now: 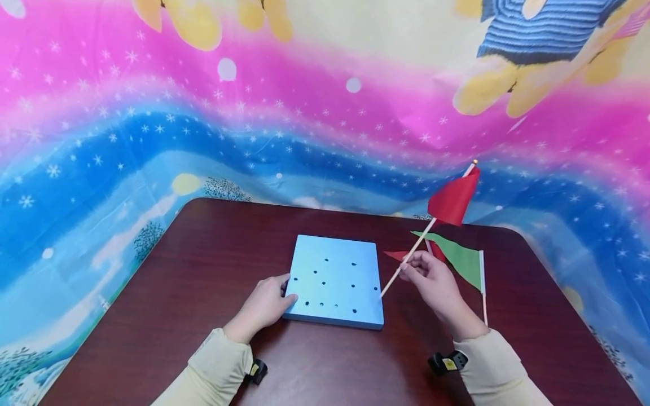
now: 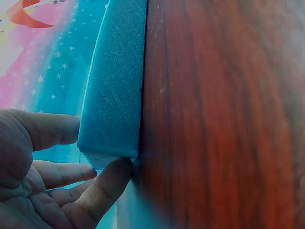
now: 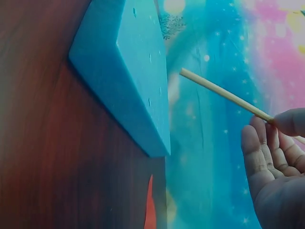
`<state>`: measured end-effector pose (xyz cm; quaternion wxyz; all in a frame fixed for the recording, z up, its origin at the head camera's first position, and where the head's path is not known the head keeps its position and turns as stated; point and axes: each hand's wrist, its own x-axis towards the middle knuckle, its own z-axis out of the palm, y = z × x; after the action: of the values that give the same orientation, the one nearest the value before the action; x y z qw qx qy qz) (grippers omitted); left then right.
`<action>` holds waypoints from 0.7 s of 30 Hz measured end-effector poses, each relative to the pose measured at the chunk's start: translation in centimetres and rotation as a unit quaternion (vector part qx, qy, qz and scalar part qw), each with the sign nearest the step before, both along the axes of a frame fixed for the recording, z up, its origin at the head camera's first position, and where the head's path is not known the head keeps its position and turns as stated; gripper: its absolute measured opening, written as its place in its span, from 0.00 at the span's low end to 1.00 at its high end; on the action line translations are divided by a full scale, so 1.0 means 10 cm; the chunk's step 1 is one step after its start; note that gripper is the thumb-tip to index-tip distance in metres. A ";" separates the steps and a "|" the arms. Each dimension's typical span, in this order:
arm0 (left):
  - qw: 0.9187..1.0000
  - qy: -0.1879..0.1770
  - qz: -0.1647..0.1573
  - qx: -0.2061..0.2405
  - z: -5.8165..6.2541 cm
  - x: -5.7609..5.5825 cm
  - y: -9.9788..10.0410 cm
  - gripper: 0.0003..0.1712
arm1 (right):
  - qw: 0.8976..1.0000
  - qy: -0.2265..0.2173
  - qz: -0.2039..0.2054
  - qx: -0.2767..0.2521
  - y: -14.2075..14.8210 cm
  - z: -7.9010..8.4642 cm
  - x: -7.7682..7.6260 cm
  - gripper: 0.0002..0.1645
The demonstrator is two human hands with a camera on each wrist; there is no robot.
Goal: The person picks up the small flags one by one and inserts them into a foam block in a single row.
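Observation:
A blue foam block point(image 1: 337, 304) with several small holes in its top lies flat on the table. At its left edge is my left hand point(image 1: 265, 304), thumb on the top and fingers against the side, as the left wrist view point(image 2: 62, 176) also shows. My right hand point(image 1: 431, 280) pinches the wooden stick of a small red flag point(image 1: 453, 197) between thumb and fingers. The stick slants, with the flag up and to the right. In the right wrist view the bare end of the stick point(image 3: 219, 91) hangs above the block's right side, apart from it.
A green flag point(image 1: 459, 256) on a stick lies on the table right of my right hand. Another red flag point(image 1: 395, 255) lies partly hidden behind that hand. Beyond the dark wooden table point(image 1: 203, 248) hangs a colourful printed cloth point(image 1: 304, 118).

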<state>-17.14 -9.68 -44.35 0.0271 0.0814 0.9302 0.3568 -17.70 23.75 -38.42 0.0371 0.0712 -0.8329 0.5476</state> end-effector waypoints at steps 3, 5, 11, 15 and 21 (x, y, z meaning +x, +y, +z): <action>1.000 0.000 -0.004 0.001 0.00 -0.01 0.00 0.31 | 0.999 0.012 -0.004 0.034 -0.08 0.06 0.00 0.12; 1.000 -0.002 -0.004 0.001 0.00 -0.01 0.00 0.31 | 0.998 0.023 -0.003 0.052 -0.13 0.07 -0.01 0.11; 1.000 -0.001 -0.001 0.009 0.00 0.01 -0.01 0.30 | 0.995 0.059 0.007 0.080 -0.25 0.04 -0.08 0.09; 1.000 0.001 0.000 0.012 0.01 0.01 -0.01 0.30 | 0.991 0.081 0.010 0.105 -0.36 0.06 -0.12 0.08; 1.000 -0.006 0.003 0.016 0.01 0.00 -0.02 0.31 | 0.988 0.086 0.027 0.121 -0.52 0.07 -0.15 0.07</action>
<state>-17.09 -9.86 -44.26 0.0301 0.0771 0.9244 0.3723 -19.23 18.53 -37.68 0.0850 0.1452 -0.8846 0.4349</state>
